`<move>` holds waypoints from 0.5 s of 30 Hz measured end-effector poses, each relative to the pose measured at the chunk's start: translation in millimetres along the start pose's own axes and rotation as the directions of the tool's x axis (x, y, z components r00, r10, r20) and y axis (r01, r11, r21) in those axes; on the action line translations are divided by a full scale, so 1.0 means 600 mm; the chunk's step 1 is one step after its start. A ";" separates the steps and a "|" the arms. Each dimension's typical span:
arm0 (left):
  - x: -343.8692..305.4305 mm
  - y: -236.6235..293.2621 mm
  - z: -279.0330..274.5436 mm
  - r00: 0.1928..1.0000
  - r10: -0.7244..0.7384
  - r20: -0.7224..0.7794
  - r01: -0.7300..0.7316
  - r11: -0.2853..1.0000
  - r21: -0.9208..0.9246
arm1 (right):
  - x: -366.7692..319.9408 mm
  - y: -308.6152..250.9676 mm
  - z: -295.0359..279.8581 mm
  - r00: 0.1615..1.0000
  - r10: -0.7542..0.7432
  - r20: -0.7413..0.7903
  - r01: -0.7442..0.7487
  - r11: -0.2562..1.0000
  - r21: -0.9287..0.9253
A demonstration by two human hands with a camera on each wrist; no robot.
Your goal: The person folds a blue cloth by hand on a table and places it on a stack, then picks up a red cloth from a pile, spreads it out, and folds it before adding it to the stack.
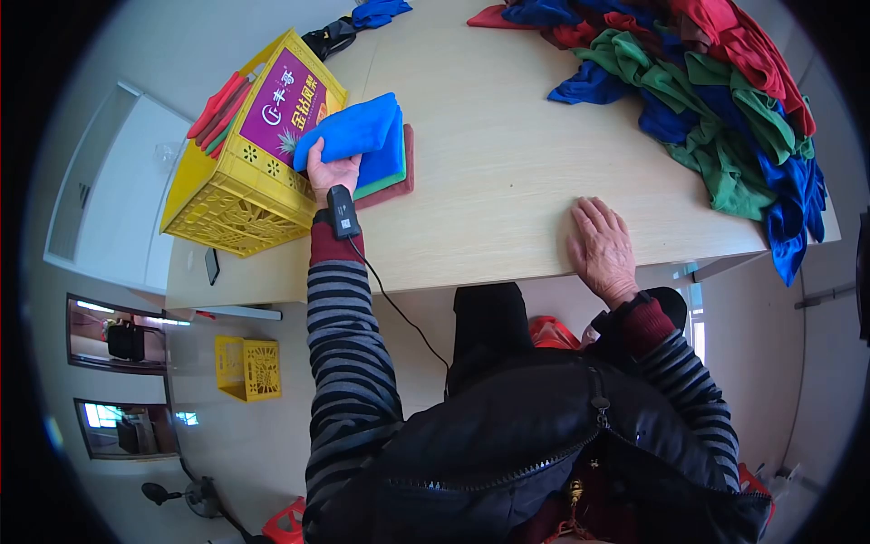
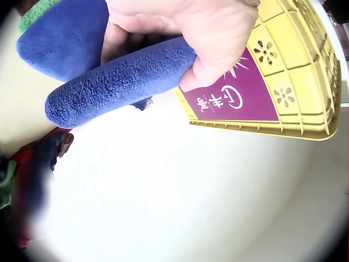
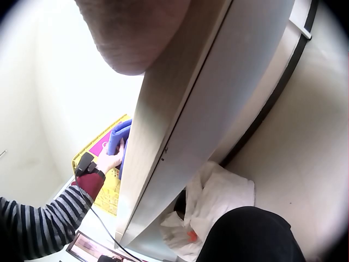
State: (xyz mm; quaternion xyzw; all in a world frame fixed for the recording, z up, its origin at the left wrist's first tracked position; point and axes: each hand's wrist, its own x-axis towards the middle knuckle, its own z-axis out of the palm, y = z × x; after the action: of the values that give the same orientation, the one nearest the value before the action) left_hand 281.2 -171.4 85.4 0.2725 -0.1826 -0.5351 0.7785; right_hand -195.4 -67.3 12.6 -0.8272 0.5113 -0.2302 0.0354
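My left hand (image 1: 333, 172) grips a folded blue towel (image 1: 349, 130), thumb on one face, beside the yellow crate. In the left wrist view the thick rounded fold of this plush towel (image 2: 120, 82) points away from the thumb. Under it on the table lies a stack of folded towels: a blue one (image 1: 392, 163), a green one (image 1: 373, 188) and a brownish-red one (image 1: 406, 177) at the bottom. My right hand (image 1: 604, 245) rests palm down at the table's front edge, fingers extended, holding nothing.
The yellow crate (image 1: 204, 195) stands at the table's left with folded red and green cloths (image 1: 217, 113) upright inside. A heap of loose red, green and blue cloths (image 1: 716, 118) covers the back right. A phone (image 1: 212, 266) lies near the left front edge. Another yellow crate (image 1: 247, 367) is on the floor.
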 end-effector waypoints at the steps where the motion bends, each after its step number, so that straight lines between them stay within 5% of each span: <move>1: -0.003 0.001 -0.001 1.000 0.000 0.000 0.000 1.000 -0.001 | 0.000 0.000 0.001 1.000 -0.002 -0.004 0.002 1.000 -0.003; 8: -0.029 0.016 -0.010 0.973 -0.166 -0.162 0.165 0.986 -0.021 | -0.002 0.000 -0.002 1.000 -0.005 -0.015 0.005 1.000 0.007; 15: -0.062 0.022 -0.045 0.958 -0.260 -0.119 0.268 0.962 0.057 | -0.005 0.006 0.001 0.999 0.009 -0.044 -0.010 1.000 -0.012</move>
State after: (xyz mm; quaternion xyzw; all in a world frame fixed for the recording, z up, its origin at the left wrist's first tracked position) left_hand 293.1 -127.0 72.8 0.3518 -0.1206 -0.6114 0.6985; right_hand -199.4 -66.4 9.8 -0.8197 0.5173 -0.2452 0.0201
